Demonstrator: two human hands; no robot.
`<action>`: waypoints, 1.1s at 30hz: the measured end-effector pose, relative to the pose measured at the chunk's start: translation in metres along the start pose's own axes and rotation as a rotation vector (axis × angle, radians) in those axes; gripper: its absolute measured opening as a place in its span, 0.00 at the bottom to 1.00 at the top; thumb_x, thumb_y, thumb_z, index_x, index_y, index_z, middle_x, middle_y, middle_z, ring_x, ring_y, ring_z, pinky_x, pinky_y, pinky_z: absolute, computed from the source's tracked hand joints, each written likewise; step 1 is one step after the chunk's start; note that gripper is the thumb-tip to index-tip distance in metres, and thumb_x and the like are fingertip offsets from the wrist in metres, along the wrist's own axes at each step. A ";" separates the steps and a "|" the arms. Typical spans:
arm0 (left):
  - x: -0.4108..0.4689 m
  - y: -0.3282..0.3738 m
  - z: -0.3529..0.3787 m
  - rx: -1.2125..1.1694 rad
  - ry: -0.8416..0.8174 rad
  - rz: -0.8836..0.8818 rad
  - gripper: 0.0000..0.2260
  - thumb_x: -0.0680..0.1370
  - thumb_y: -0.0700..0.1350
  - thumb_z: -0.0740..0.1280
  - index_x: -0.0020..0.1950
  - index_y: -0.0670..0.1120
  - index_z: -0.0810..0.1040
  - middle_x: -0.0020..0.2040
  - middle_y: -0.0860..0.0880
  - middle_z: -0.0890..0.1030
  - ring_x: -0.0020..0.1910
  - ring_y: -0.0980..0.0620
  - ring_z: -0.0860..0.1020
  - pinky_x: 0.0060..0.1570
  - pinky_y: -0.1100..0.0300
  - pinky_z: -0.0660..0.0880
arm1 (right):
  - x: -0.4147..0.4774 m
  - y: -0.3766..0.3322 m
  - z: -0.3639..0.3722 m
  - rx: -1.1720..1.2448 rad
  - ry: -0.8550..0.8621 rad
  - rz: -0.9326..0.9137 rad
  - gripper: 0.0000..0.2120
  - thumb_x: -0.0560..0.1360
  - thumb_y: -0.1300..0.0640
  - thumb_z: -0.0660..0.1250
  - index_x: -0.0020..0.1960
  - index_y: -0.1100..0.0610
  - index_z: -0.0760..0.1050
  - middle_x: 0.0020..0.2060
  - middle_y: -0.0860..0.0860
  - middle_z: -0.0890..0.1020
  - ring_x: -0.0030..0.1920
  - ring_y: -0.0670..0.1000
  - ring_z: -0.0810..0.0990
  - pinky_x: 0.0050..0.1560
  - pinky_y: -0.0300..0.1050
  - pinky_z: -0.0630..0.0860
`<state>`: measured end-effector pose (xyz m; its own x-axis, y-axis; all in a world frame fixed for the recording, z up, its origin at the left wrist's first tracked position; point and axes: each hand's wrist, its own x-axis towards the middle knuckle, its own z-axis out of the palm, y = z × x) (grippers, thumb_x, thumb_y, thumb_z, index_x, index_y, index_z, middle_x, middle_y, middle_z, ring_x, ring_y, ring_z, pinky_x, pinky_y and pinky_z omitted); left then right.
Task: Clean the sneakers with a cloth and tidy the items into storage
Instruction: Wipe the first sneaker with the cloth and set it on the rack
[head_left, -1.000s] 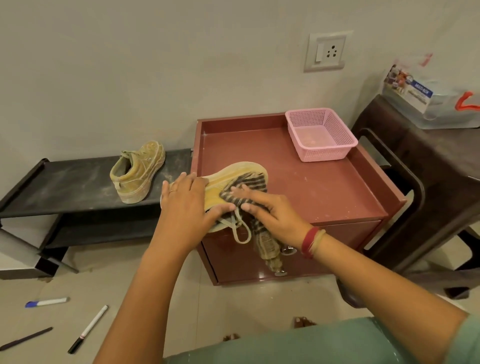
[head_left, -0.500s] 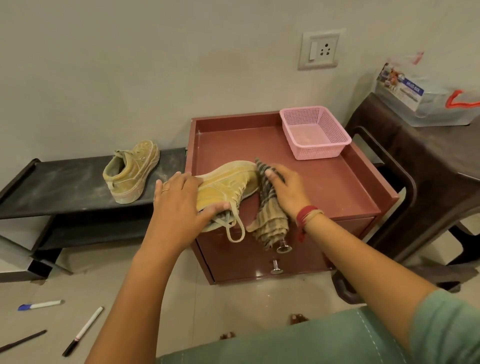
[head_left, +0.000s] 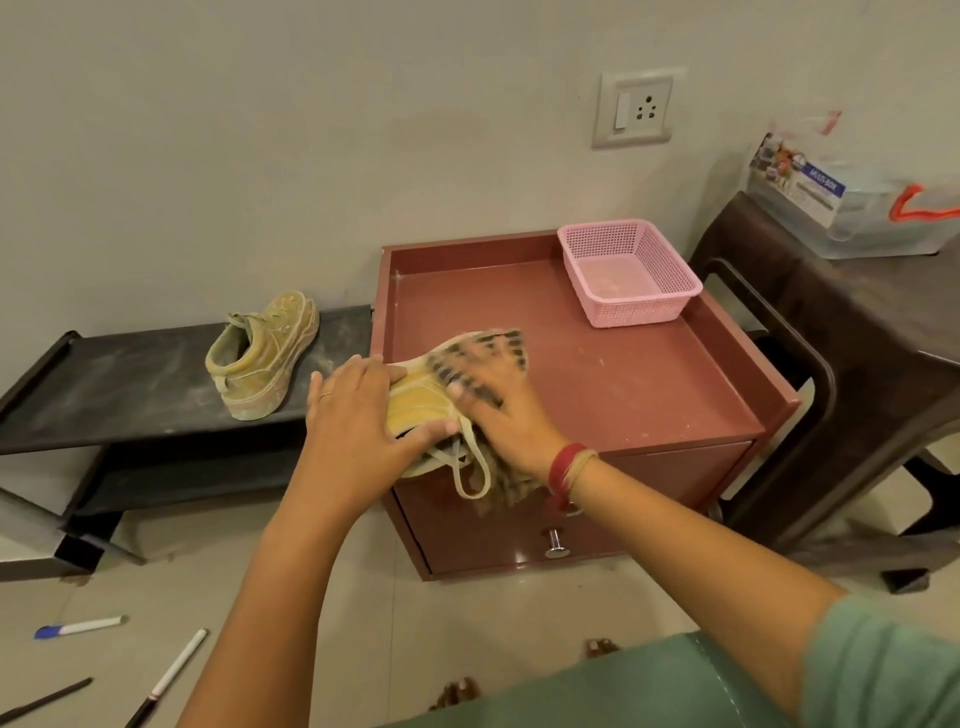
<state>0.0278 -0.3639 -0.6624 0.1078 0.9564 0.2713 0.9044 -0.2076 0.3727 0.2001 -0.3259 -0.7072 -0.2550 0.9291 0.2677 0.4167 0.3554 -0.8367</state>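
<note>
A dusty yellow sneaker (head_left: 415, 405) lies on its side at the front left of the red cabinet top (head_left: 649, 384). My left hand (head_left: 358, 415) grips its heel end, thumb underneath. My right hand (head_left: 514, 431), blurred, presses a striped cloth (head_left: 493, 348) flat over the toe end with spread fingers. The cloth's tail and a lace loop hang over the cabinet front. The second yellow sneaker (head_left: 260, 358) stands upright on the black shoe rack (head_left: 130, 384) to the left.
A pink basket (head_left: 628, 275) sits at the cabinet's back right corner. A brown plastic stool (head_left: 857, 353) with a clear box (head_left: 852, 208) stands to the right. Several pens (head_left: 78, 626) lie on the floor at lower left. The cabinet drawer has a metal knob (head_left: 556, 543).
My right hand has swept the cloth from beside the sneaker back over its toe end. My left hand has kept its hold on the heel.
</note>
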 end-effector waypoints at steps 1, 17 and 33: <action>0.000 -0.001 0.000 -0.007 0.001 0.003 0.43 0.61 0.75 0.55 0.66 0.48 0.71 0.67 0.49 0.71 0.71 0.47 0.63 0.74 0.44 0.47 | -0.006 -0.003 0.003 -0.001 -0.056 -0.092 0.17 0.78 0.45 0.58 0.66 0.36 0.64 0.71 0.38 0.61 0.75 0.49 0.46 0.72 0.62 0.42; -0.001 -0.002 -0.001 -0.044 -0.008 0.024 0.43 0.60 0.75 0.56 0.65 0.48 0.71 0.66 0.50 0.71 0.70 0.49 0.64 0.74 0.44 0.47 | -0.003 0.005 -0.006 -0.088 -0.132 -0.042 0.20 0.76 0.39 0.53 0.67 0.34 0.58 0.74 0.39 0.54 0.75 0.48 0.42 0.73 0.59 0.42; -0.007 0.005 0.000 -0.065 -0.001 -0.159 0.53 0.58 0.77 0.63 0.76 0.53 0.54 0.77 0.46 0.56 0.77 0.45 0.49 0.73 0.38 0.49 | 0.007 -0.010 -0.022 -0.118 -0.067 -0.053 0.22 0.78 0.44 0.57 0.68 0.52 0.70 0.69 0.50 0.71 0.71 0.51 0.64 0.72 0.48 0.57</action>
<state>0.0313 -0.3720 -0.6621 -0.0341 0.9784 0.2040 0.8815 -0.0667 0.4675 0.2131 -0.3210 -0.6869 -0.3356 0.9011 0.2745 0.4994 0.4173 -0.7593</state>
